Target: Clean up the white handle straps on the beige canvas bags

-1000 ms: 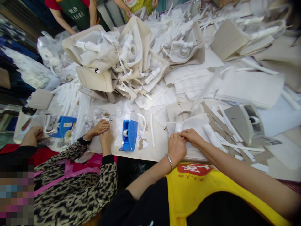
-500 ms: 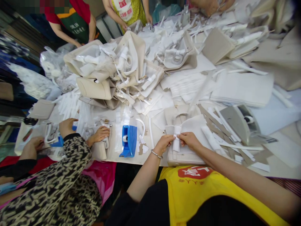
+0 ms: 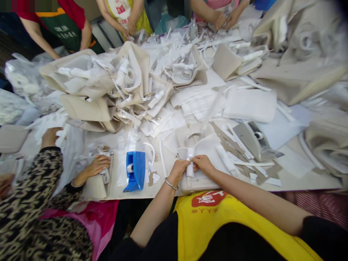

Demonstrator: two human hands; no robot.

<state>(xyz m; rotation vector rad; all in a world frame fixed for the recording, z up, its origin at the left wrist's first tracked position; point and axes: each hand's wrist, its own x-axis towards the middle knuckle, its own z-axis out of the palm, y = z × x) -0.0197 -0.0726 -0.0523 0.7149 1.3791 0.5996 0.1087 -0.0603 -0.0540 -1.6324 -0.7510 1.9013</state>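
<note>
My left hand (image 3: pixel 178 170) and my right hand (image 3: pixel 203 164) meet at the table's near edge. Both pinch a white wrapped strap (image 3: pixel 190 161) that stands up from a cream bag (image 3: pixel 201 181) lying flat in front of me. My left wrist carries a silver bracelet. A blue tape dispenser (image 3: pixel 134 171) stands just to the left of my left hand, with small white paper scraps (image 3: pixel 152 177) between them.
A person in a leopard-print sleeve (image 3: pixel 40 181) works at my left, one hand (image 3: pixel 95 166) on a cream bag. A grey tape dispenser (image 3: pixel 248 136) lies to the right. Heaps of cream bags (image 3: pixel 108 87) and white sheets (image 3: pixel 250 105) cover the table; other people stand at the far side.
My hands have drawn closer together on the white strap and the view has shifted up the table. The neighbour's far hand has reached out to the left.
</note>
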